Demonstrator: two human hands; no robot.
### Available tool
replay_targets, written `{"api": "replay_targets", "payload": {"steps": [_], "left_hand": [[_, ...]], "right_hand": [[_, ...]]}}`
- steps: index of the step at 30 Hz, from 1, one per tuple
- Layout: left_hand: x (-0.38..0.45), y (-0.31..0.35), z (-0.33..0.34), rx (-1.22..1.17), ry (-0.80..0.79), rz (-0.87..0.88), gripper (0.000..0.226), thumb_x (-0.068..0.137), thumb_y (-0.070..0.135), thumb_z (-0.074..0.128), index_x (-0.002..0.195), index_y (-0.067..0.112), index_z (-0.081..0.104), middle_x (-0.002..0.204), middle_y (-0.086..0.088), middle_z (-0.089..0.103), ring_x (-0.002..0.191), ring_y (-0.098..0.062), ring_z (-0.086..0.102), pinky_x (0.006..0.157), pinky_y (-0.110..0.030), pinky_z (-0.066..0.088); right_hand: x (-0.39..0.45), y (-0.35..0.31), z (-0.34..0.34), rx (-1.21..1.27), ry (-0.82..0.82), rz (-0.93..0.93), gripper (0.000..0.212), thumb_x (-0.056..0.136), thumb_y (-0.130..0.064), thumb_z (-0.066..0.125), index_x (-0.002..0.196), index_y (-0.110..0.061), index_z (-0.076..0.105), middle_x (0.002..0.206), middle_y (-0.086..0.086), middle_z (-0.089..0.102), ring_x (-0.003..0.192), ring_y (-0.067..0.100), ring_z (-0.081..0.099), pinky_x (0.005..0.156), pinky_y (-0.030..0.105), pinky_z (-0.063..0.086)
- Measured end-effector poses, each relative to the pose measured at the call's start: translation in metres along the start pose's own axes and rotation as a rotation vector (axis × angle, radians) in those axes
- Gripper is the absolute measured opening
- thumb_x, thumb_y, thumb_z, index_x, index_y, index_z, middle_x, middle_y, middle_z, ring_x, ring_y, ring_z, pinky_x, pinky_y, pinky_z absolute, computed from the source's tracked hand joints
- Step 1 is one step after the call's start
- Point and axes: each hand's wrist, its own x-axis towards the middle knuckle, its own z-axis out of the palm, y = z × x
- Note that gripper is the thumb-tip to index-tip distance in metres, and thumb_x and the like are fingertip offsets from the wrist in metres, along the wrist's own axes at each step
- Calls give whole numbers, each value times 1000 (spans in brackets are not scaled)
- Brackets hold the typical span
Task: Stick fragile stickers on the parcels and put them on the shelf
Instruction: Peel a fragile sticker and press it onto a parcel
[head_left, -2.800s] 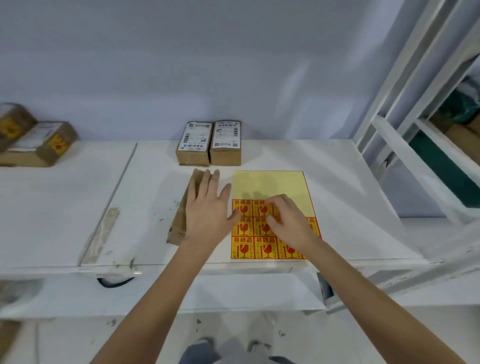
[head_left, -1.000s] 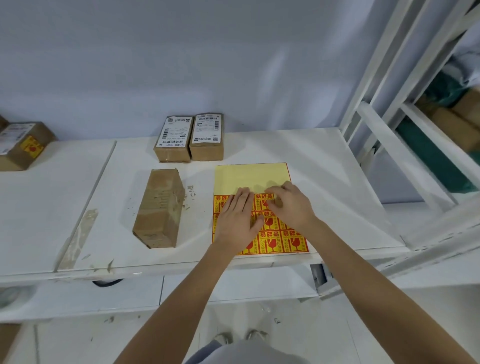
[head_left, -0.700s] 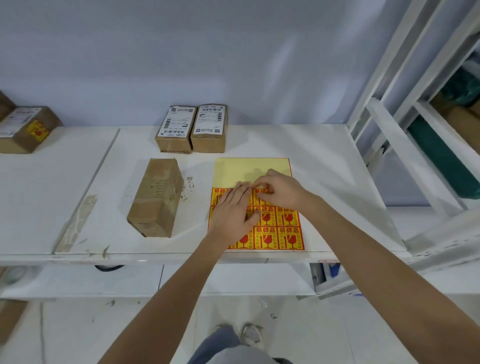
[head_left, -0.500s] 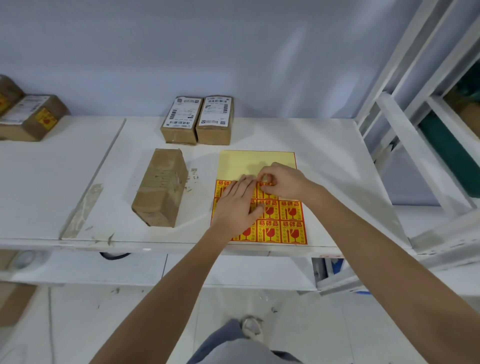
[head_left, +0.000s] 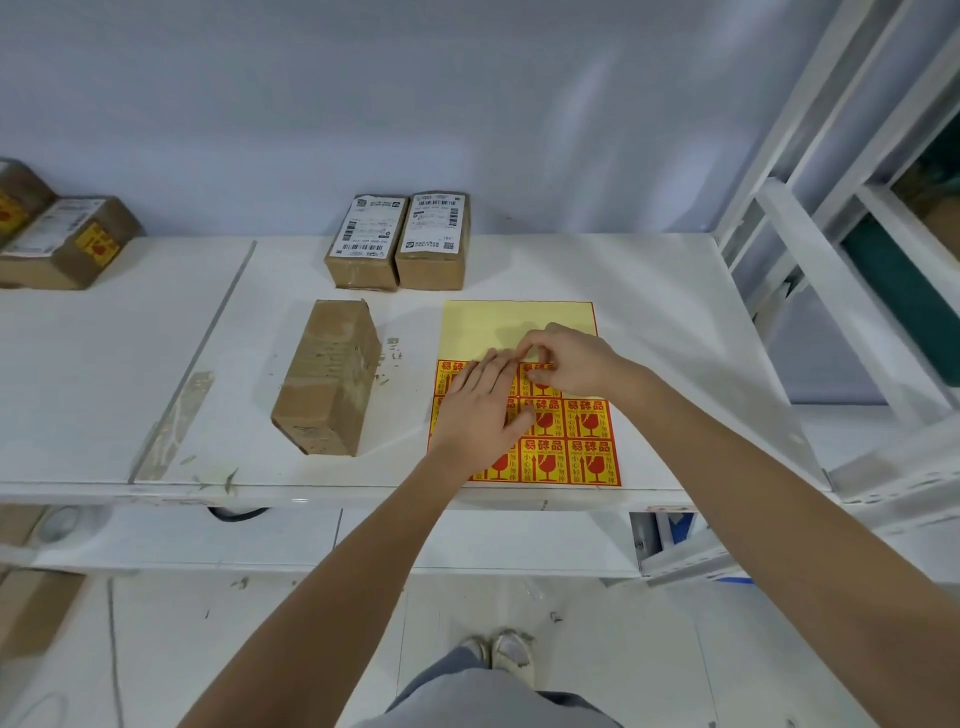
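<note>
Left hand (head_left: 480, 410) flattens sticker sheet (head_left: 519, 325); right hand (head_left: 574, 364) pinches sticker (head_left: 535, 375).

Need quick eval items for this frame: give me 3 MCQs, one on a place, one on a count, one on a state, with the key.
1. Where does the unlabelled brown parcel lie?
A. left of the sticker sheet
B. on the sheet
C. on the right-hand rack

2. How many parcels with white shipping labels stand side by side at the back wall, behind the sheet?
A. one
B. two
C. four

3. What is the right hand doing?
A. lying flat on the table
B. gripping a parcel
C. pinching at a sticker in the sheet's top printed row

Key: 1 A, it sits on the table beside the sheet's left edge. 2 B, a pair, touching. 3 C, thumb and forefinger meet there while the left hand presses the sheet flat.
</note>
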Motion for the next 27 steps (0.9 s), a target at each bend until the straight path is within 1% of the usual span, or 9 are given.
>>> {"api": "replay_targets", "payload": {"steps": [2,5,12,17,20,23,27], "left_hand": [[0,0,0,-3,2,1,78,85,58,11,148,14,23,155,0,25,145,-14,12,115,-28,1],[0,1,-1,-13,5,1,78,85,57,11,148,13,24,154,-2,26,145,-15,13,115,-29,1],[0,1,-2,-22,0,1,79,85,57,12,147,11,25,154,-3,26,145,-16,13,116,-30,3],[-1,1,-2,-21,10,-1,77,86,56,14,147,10,25,154,-4,26,144,-17,14,115,-30,2],[0,1,-1,-14,-5,1,79,85,57,10,147,11,24,155,-3,25,145,-16,12,117,-32,4],[0,1,-1,-16,-3,2,78,85,57,10,147,11,25,154,-3,25,145,-17,12,117,-33,5],[0,0,-1,-16,5,4,78,85,56,12,147,11,26,154,-3,27,144,-17,14,116,-31,4]], "right_hand": [[0,-1,-1,0,-15,-5,26,89,-26,61,115,-24,58,98,-3,49,93,15,53,78,31,45],[1,0,-3,-9,-47,-1,25,89,-25,61,114,-22,58,100,-1,49,97,18,54,84,36,48],[2,-1,-2,-34,-68,6,22,91,-25,59,112,-22,55,100,0,49,96,20,55,84,39,49],[0,-2,0,-26,-41,6,22,91,-24,59,111,-22,52,99,-1,49,92,20,56,80,38,51],[-1,-2,0,-25,-32,8,28,91,-24,58,118,-22,49,99,0,52,88,19,56,77,35,51],[-1,-3,1,-6,-17,6,31,91,-23,58,122,-21,52,97,-2,48,88,17,53,76,31,47],[-5,0,4,27,26,4,26,91,-21,59,117,-20,58,95,-3,49,85,13,50,71,26,41]]}}
